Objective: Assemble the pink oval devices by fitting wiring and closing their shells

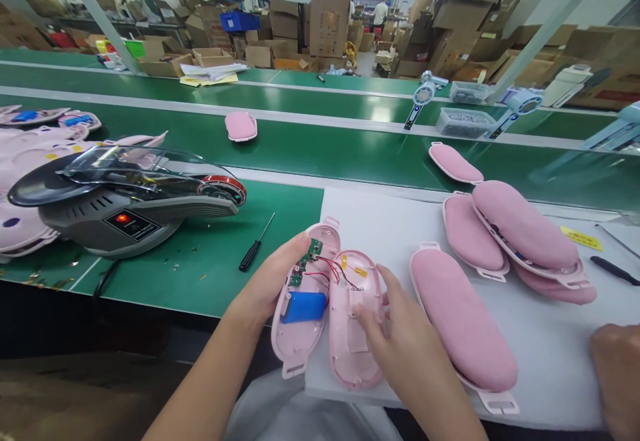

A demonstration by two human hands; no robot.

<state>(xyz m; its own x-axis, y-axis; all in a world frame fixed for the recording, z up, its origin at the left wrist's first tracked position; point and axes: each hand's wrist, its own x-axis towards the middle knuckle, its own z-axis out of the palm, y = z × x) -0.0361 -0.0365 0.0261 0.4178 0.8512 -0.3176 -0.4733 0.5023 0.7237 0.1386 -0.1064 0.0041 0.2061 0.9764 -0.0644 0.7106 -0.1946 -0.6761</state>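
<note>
My left hand (270,277) grips the left half of an opened pink plastic case (295,342), its thumb over the upper edge. Inside that half lie a green circuit board (314,250) and a blue battery pack (303,307). Red and black wires (334,269) run across to the right half of the case (345,361), where bits of yellow tape (359,271) hold some down. My right hand (407,334) is closed on that right half, thumb inside near a raised rectangular part and fingers around the outer rim. Both halves face up, side by side.
A grey tape dispenser (135,217) and a black screwdriver (250,255) are to the left. Closed pink cases (463,321) lie on the white sheet (370,217) at right. Another person's hand (617,367) rests at the right edge. Behind runs a green conveyor (310,151).
</note>
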